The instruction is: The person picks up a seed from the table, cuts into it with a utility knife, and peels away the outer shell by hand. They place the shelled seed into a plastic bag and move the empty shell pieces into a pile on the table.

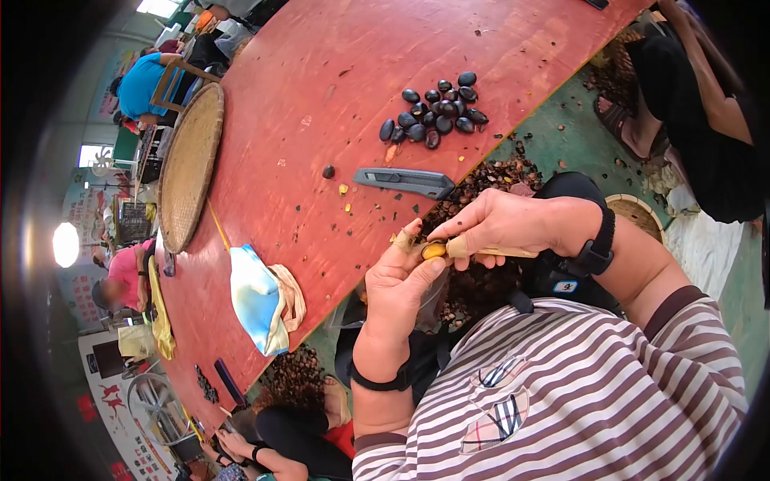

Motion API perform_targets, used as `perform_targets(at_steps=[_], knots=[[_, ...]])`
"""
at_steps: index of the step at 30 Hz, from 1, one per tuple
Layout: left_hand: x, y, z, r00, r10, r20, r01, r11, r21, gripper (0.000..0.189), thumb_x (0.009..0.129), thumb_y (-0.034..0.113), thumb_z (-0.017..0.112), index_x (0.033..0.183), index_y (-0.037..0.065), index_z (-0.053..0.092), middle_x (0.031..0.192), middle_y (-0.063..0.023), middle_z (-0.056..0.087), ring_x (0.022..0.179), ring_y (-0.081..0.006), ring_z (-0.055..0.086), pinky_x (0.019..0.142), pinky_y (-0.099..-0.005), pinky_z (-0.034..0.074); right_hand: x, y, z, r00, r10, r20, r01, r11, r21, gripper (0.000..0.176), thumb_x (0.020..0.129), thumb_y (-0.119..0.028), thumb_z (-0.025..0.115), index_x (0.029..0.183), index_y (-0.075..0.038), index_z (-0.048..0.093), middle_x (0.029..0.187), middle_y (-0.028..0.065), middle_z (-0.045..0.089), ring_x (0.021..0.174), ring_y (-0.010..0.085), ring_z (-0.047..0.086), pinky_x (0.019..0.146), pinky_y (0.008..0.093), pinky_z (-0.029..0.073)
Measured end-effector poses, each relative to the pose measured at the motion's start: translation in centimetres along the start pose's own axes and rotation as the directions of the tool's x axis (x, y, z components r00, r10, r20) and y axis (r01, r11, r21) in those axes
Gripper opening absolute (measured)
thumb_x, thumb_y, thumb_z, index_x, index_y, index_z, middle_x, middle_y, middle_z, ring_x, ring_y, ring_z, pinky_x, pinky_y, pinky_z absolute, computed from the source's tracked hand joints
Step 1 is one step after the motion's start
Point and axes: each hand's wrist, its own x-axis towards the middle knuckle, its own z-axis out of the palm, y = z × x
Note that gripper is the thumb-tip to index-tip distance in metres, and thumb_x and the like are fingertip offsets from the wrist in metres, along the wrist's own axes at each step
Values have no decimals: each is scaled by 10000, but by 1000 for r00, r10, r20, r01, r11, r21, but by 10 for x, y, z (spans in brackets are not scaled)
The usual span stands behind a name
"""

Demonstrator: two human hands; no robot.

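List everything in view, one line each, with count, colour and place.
table: one, red, across the upper left
dark nuts: about fifteen, black, piled on the table
knife: one, grey, on the table near its edge
woven tray: one, tan, on the table at left
cloth: one, blue and white, at the table edge
shells: many, brown, below the table edge
other people: about four, mixed colours, around the table
peeled nut: one, yellow, between both hands
left hand: one, black wristband, holds the peeled nut
right hand: one, black wristband, pinches the same nut

bare tabletop ahead, knife, nut pile beyond
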Motion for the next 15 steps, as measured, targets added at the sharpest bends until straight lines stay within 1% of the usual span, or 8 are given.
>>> perform_targets(at_steps=[3, 6, 9, 12, 15], knots=[[0, 0, -6, 987, -146, -62, 143, 989, -49, 340, 789, 25, 525, 1115, -23, 443, 975, -105, 559, 892, -163, 555, 773, -252, 447, -3, 0, 7, 994, -79, -70, 80, 997, -1, 296, 790, -164, 541, 1083, -119, 550, 642, -15, 540, 511, 50, 456, 451, 187, 397], [1, -4, -5, 987, -159, -34, 155, 984, -86, 316, 809, 74, 510, 1100, -32, 446, 956, -104, 560, 875, -174, 564, 789, -270, 453, 4, 14, 8, 976, -195, -95, 189, 980, -66, 299, 795, -151, 532, 1093, -144, 544, 624, -23, 531, 489, 41, 445, 440, 183, 393], [0, -10, -4, 993, -88, -74, 82, 993, -84, 291, 817, 109, 508, 1061, -45, 468, 956, -107, 559, 852, -176, 570, 784, -266, 451, 6, 15, 9, 977, -195, -91, 189, 979, -74, 307, 789, -143, 532, 1095, -139, 541, 613, -24, 526, 473, 39, 439, 439, 186, 395], [1, -13, -8, 993, -87, -81, 82, 994, -67, 289, 810, 110, 521, 1046, -52, 473, 954, -107, 559, 846, -178, 570, 773, -262, 454, 6, 17, 10, 974, -214, -71, 208, 975, -79, 316, 784, -134, 528, 1100, -145, 538, 618, -18, 532, 473, 43, 438, 435, 188, 393], [0, -13, -7, 995, -71, -75, 67, 996, -61, 280, 809, 102, 521, 1037, -54, 478, 946, -111, 561, 841, -176, 570, 765, -260, 454, 3, 15, 10, 987, -150, -55, 150, 989, -16, 324, 779, -130, 527, 1102, -154, 538, 633, -8, 546, 473, 49, 442, 431, 189, 392]])
